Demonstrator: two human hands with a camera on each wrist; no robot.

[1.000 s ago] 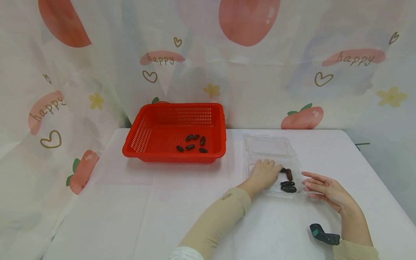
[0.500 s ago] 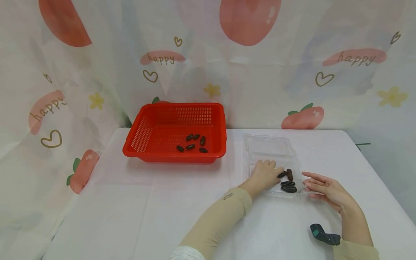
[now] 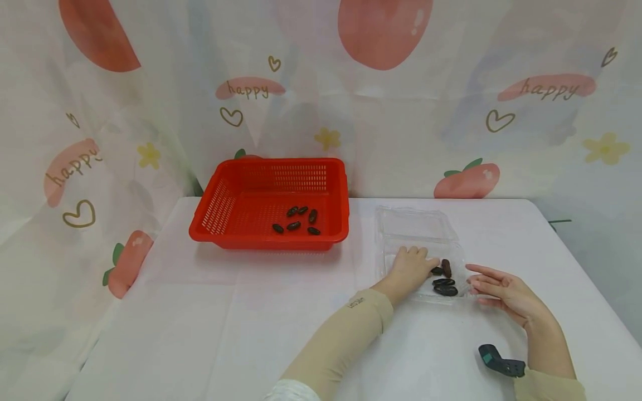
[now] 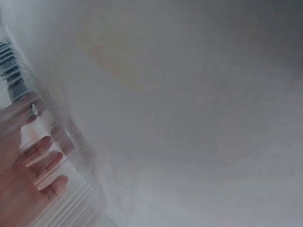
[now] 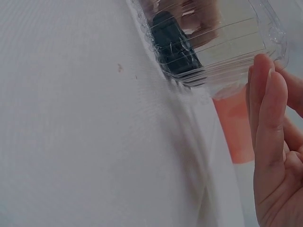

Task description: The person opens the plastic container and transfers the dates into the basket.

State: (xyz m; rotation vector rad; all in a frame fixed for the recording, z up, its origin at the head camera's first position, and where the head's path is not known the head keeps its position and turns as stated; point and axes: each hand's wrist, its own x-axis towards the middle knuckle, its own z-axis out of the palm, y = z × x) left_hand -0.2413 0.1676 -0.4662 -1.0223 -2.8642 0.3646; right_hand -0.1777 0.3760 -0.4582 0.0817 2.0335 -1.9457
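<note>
My left hand (image 3: pixel 410 269) pinches 1 small, light date (image 3: pixel 437 270) by its middle inside the flimsy clear tray (image 3: pixel 396 225); right hand (image 3: pixel 496 289), fingers straight, steadies it.

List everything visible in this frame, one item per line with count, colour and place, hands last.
Basket: one, red, at the back left of the table.
Dates in the basket: six, dark brown, on its floor toward the front.
Clear box: one, see-through plastic, lid open, right of the basket.
Dates in the clear box: about four, dark brown, at its near end.
Table: one, white cloth.
Backdrop: one, white with peach and "happy" prints, behind the table.
Small device: one, dark grey, by the right wrist.
Left hand: inside the clear box, fingertips at a date.
Right hand: fingers straight, touching the box's right edge.
</note>
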